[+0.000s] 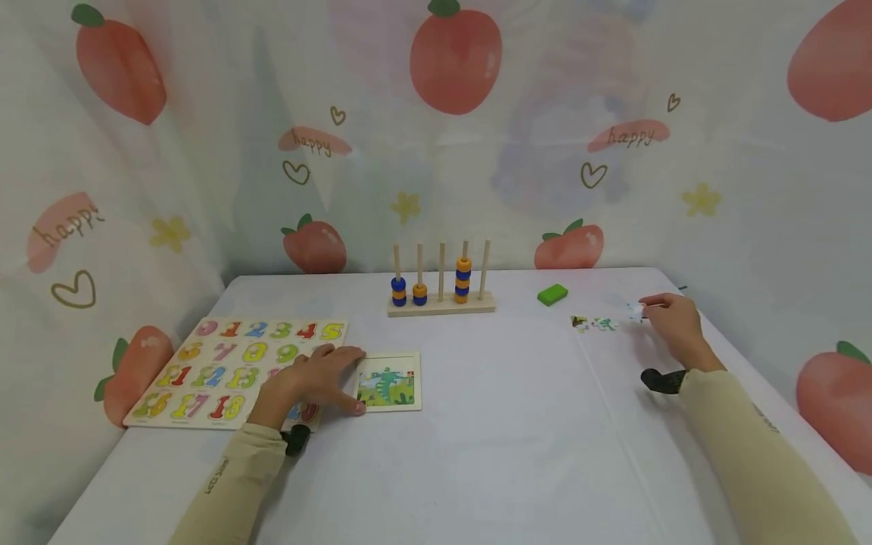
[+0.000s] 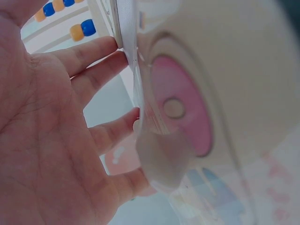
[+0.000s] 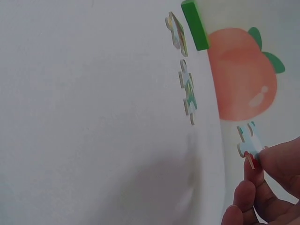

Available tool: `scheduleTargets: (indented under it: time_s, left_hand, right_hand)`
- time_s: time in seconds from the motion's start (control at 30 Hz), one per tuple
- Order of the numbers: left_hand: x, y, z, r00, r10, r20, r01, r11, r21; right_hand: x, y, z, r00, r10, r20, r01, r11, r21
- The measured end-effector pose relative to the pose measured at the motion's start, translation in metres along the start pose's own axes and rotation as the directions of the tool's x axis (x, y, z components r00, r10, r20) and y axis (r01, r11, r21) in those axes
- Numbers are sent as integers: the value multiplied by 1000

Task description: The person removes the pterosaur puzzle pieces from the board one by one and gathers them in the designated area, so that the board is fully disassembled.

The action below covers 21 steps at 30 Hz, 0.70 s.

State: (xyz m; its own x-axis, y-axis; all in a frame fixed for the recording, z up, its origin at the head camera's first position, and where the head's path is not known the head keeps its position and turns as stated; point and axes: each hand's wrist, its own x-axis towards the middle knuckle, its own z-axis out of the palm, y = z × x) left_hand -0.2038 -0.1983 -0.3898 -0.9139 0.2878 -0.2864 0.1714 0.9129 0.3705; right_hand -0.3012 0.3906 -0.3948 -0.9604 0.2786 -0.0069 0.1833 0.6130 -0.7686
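Observation:
My right hand [image 1: 674, 325] pinches a pale blue jigsaw piece [image 3: 251, 138] between thumb and fingertips, held up over the right side of the table. To its left on the cloth are two more jigsaw pieces, one green and white [image 1: 604, 324] and one dark and yellowish [image 1: 579, 323]. My left hand [image 1: 309, 382] spreads its fingers at the left edge of a small framed dinosaur puzzle [image 1: 386, 383], thumb by the lower corner. In the left wrist view its fingers [image 2: 101, 77] reach out nearly straight. That hand partly covers a wooden number board [image 1: 218, 356].
A wooden peg counter [image 1: 441, 306] with blue and orange beads on some pegs stands at the back middle. Right of it lies a green block [image 1: 552, 294]. A printed fabric backdrop [image 1: 518, 182] rises behind the table and along both sides.

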Motion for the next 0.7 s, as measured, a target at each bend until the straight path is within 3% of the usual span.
scheduleTargets:
  time_s: [0.23, 0.7]
  left_hand:
    - [2, -3, 2, 1000, -5, 2, 5, 1000, 0]
    - [5, -6, 2, 1000, -17, 19, 17, 1000, -10]
  right_hand:
    - [5, 6, 1, 999, 31, 8, -31, 999, -11]
    - [17, 8, 16, 985, 171, 26, -171, 985, -6]
